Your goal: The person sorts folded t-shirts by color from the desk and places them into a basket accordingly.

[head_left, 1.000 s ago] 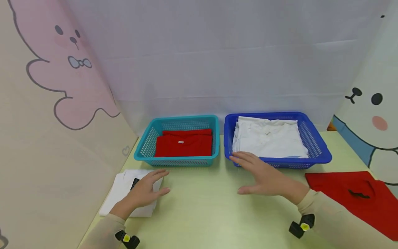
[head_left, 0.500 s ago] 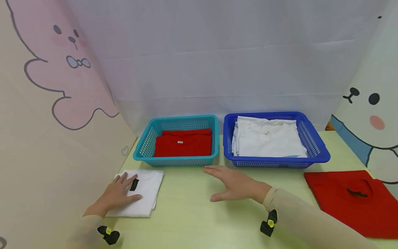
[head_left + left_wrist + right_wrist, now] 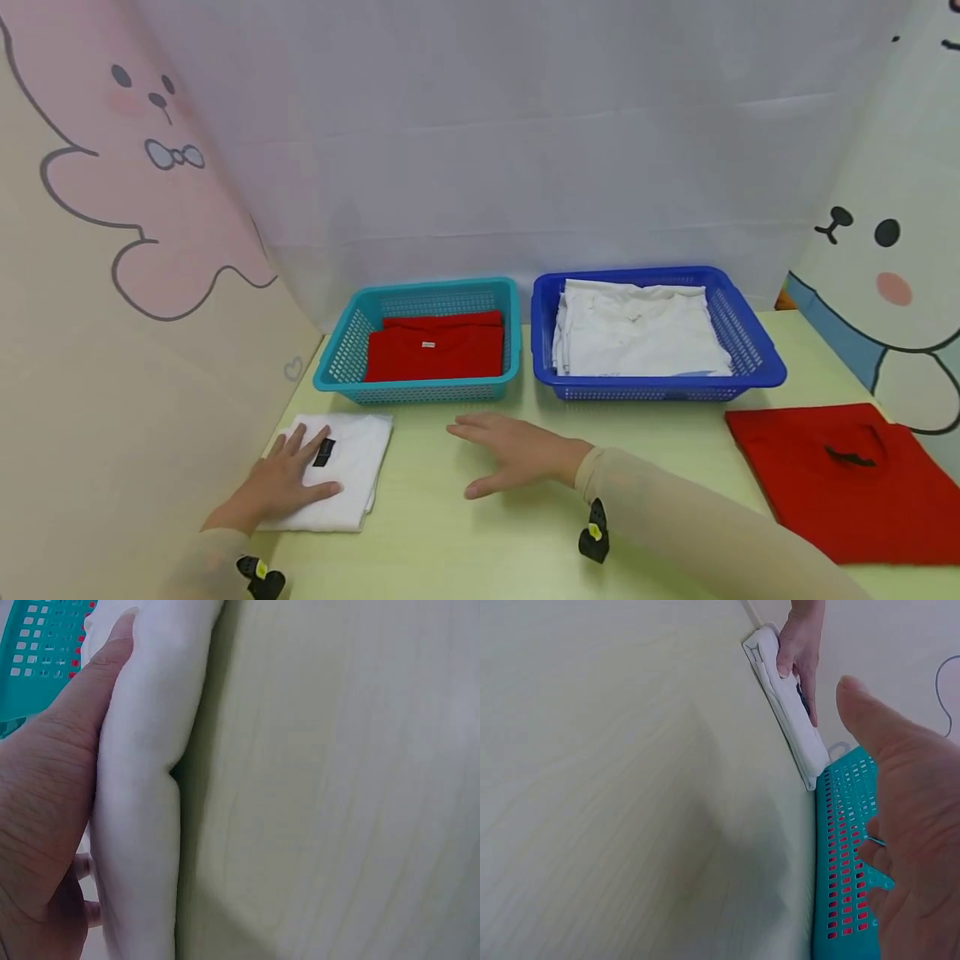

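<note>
Curtained-off work nook, w/ cartoon-print side sheets (image 3: pixel 172 225), plain backdrop (image 3: pixel 517 175) & pale wood-look table (image 3: pixel 420 542); bldg type unclear.

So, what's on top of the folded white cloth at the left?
The left hand rests on the folded white cloth, fingers spread, beside a small black patch. The cloth directly beneath the palm is covered, so it can't be seen.

Dressed in long, plain beige sleeves (image 3: pixel 675 508), reaching the wrists in snug cuffs (image 3: pixel 587 473), bare at left hand (image 3: pixel 281 486) and right hand (image 3: pixel 517 454), fitted below each cuff with a small, two-lobed black camera (image 3: pixel 594 546), marked mid-body with a bright yellow patch (image 3: pixel 595 531)
</note>
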Tool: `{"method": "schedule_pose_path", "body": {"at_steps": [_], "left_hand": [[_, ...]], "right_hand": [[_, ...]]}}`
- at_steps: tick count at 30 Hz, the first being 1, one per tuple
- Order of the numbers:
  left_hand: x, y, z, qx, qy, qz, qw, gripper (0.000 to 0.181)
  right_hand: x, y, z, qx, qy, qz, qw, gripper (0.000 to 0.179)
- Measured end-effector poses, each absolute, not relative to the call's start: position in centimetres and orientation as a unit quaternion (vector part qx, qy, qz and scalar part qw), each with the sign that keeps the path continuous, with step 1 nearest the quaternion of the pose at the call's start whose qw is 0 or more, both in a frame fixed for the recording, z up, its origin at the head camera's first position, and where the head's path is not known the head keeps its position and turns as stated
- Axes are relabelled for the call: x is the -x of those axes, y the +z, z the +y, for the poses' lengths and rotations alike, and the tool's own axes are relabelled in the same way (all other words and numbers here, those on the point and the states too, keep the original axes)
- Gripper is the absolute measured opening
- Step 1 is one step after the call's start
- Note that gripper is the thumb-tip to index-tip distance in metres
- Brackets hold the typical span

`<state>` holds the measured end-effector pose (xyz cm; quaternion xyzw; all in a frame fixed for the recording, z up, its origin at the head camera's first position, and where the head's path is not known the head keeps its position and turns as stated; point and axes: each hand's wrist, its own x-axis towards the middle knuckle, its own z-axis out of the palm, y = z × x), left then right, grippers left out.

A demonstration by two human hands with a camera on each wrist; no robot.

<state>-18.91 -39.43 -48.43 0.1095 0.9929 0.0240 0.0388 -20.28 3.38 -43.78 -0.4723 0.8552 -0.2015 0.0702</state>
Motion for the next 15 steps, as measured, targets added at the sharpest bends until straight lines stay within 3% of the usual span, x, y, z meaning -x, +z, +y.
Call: {"method": "schedule_pose_path", "body": {"at_steps": [7, 15], "left_hand": [[18.1, -48.5, -37.2, -0.129, 0.037, 0.991, 0.024, 0.104], [18.1, -48.6, -34.7, -0.137, 0.031, 0.99, 0.032, 0.118]], "right_hand": [[20.4, -44.6, 1.8, 0.479, -0.169, 0.86, 0.055, 0.088], [20.2, -45.3, -0.1, 0.446, -0.14, 0.882, 0.065, 0.089]]}}
